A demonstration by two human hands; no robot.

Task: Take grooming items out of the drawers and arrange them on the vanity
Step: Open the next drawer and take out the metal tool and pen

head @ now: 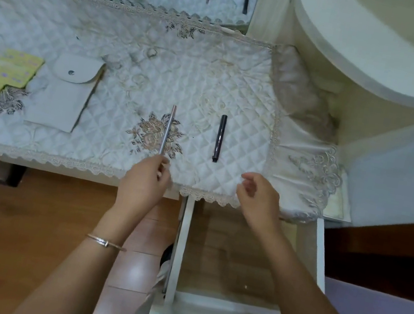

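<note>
Fingers of the left hand [144,181] pinch the near end of a thin silver stick [167,130] lying on the quilted vanity cloth [244,94]. The right hand [258,197] hovers loosely curled and empty over the cloth's edge, near a black pen-shaped tube [219,138].

Slim silver pencil [167,129] lying near-upright over the embroidered flower, near end pinched by fingers, black capped liner pen [219,138] flat just right of it, white snap pouch [62,92] and yellow hand mirror [6,78] at left, white drawer [317,262] pulled open

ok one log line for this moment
left hand: grips thin silver stick | right hand: empty | slim black tube: on quilted white cloth | white drawer: open
</note>
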